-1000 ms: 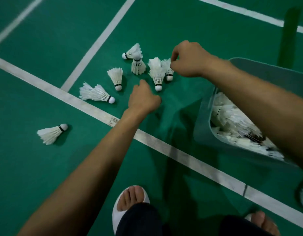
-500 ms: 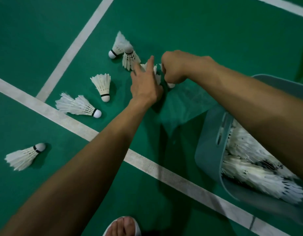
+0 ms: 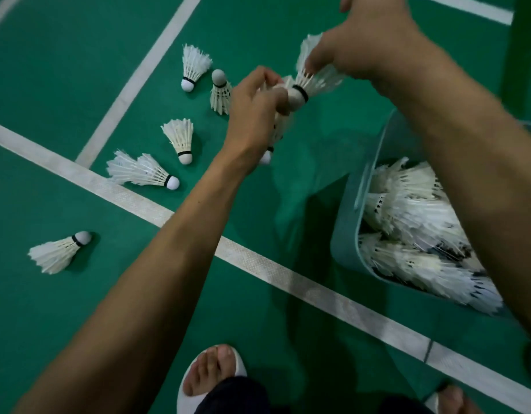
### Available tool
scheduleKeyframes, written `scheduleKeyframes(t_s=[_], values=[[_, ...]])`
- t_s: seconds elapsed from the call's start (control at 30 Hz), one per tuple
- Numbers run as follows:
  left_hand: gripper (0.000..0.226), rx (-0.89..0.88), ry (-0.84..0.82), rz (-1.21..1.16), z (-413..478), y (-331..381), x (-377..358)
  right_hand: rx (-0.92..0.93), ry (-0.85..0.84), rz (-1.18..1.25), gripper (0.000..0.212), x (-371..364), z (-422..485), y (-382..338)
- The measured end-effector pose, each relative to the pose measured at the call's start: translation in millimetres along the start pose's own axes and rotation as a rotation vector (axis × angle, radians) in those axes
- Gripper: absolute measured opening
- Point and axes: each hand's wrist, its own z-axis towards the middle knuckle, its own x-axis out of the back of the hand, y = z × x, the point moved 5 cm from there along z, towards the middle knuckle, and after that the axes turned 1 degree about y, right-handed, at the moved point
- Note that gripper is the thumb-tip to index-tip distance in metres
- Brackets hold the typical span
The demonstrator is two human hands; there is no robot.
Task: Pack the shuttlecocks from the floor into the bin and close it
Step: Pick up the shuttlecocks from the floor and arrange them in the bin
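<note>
Two shuttlecocks [image 3: 316, 82] held beside the bin [image 3: 345, 234]
One is pinched by the right hand [image 3: 369, 46], one by the left hand [image 3: 252, 115]; feathers should be nested gently, uncrushed.

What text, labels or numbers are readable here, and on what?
No readable text anywhere.
Packed shuttlecocks in the bin: dark marks on feathers, too blurred to read.
Held shuttlecock in the right hand, loose shuttlecocks on the floor: black band only, no print seen.
</note>
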Motion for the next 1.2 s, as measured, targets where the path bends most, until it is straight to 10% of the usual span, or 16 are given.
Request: scheduleKeyframes(t_s=[0.27, 0.5, 0.9, 1.2], values=[[0.004, -0.134, -0.247, 0.06, -71.1, 76.7, -73.1, -0.249, -0.241, 0.236, 0.023, 101.0, -95.5, 69.2], [0.017, 0.039, -0.492, 0.049, -118.5, 67.4, -158.0, -0.478, -0.106, 0.23, 0.025, 157.0, -159.8, 156.8], [0.02, 0.222, -0.298, 0.091, -135.1, 37.8, -153.6, -0.678, -0.355, 0.443, 0.003, 32.2, -196.5, 199.2], [0.031, 0.068, -0.326, 0.151, -132.6, 39.4, -154.4, -0.738, -0.521, 0.477, 0.026, -8.3, -186.8, 181.2]])
